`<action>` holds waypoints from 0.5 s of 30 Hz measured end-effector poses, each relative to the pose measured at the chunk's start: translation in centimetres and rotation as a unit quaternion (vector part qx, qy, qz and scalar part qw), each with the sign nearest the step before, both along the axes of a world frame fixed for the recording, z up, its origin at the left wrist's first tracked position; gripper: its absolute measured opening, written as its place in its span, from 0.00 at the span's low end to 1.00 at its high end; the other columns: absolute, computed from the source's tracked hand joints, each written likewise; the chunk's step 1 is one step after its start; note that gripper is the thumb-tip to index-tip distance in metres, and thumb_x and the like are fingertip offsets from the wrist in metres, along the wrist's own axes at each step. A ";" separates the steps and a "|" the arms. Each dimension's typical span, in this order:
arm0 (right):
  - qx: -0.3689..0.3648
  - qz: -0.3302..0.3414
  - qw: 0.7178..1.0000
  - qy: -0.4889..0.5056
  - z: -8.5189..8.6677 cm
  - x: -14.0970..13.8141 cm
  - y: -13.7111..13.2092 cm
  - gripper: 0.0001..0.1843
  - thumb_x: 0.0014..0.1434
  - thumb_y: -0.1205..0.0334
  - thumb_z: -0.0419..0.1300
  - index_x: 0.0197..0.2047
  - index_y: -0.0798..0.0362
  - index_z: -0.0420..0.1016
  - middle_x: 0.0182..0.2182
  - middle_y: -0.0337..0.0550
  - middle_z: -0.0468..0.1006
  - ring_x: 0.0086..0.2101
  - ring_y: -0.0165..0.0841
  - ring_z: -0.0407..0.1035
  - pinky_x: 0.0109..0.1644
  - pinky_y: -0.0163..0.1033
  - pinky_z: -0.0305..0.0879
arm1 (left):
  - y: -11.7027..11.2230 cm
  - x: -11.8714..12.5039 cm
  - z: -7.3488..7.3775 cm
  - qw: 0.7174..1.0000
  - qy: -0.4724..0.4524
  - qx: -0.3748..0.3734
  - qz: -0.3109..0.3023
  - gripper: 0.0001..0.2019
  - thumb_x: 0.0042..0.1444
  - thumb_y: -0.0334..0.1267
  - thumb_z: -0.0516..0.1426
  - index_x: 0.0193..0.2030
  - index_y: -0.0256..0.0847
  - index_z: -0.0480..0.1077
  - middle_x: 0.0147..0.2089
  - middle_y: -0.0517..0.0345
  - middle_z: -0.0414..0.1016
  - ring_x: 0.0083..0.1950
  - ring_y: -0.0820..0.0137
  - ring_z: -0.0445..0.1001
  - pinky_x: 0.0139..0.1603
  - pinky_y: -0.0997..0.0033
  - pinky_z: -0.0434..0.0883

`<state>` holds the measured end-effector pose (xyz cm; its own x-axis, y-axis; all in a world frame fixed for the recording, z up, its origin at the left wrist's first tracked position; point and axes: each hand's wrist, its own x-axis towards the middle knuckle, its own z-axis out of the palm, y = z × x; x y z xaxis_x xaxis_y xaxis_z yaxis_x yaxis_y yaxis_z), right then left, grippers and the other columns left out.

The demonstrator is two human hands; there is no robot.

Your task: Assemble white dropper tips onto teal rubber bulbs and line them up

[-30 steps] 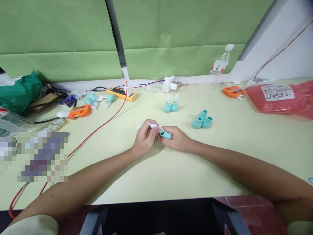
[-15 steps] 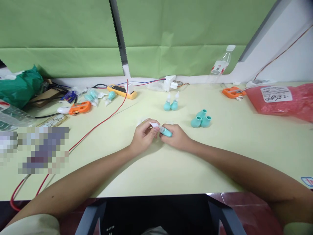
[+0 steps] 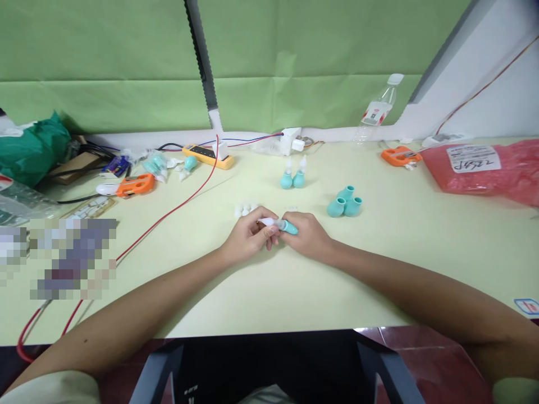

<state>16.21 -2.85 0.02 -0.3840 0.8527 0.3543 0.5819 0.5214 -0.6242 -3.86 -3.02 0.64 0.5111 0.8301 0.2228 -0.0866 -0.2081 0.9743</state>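
Observation:
My left hand (image 3: pixel 251 234) is closed, pinching the white nozzle tip (image 3: pixel 266 222) of a bulb nasal aspirator. My right hand (image 3: pixel 306 235) wraps round its teal rubber bulb (image 3: pixel 289 227), which is partly hidden by the fingers. A translucent collar (image 3: pixel 278 224) links nozzle and bulb between the two hands. Just beyond my left hand lie several small white nozzle parts (image 3: pixel 246 209). Tiny clear pieces (image 3: pixel 292 209) rest past my right hand. Two bulbs with white nozzles (image 3: pixel 292 178) stand farther back. To the right, three open-necked teal bulbs (image 3: pixel 345 203) form a cluster.
At the back left are a yellow multimeter (image 3: pixel 208 156), an orange-handled tool (image 3: pixel 135 185) and a green bag (image 3: pixel 33 148). A red cable (image 3: pixel 168 216) crosses the left side. On the right lie another orange tool (image 3: pixel 401 156), a red package (image 3: pixel 475 171) and a clear bottle (image 3: pixel 381 106).
Both hands keep hold of the aspirator, with small finger shifts. The white nozzle parts beyond my left hand show more fully now. The whole view has shifted slightly.

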 end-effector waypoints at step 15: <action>0.016 0.027 0.999 -0.024 -0.2 0.5 0.1 0.13 0.56 0.64 0.61 0.25 0.50 0.60 0.22 0.37 0.69 0.26 0.32 0.64 0.33 0.38 0.54 | 0.6 -1.1 -0.3 0.952 0.159 0.263 0.005 0.07 0.69 0.38 0.53 0.49 0.43 0.71 0.34 0.57 0.77 0.32 0.72 0.76 0.35 0.73 0.72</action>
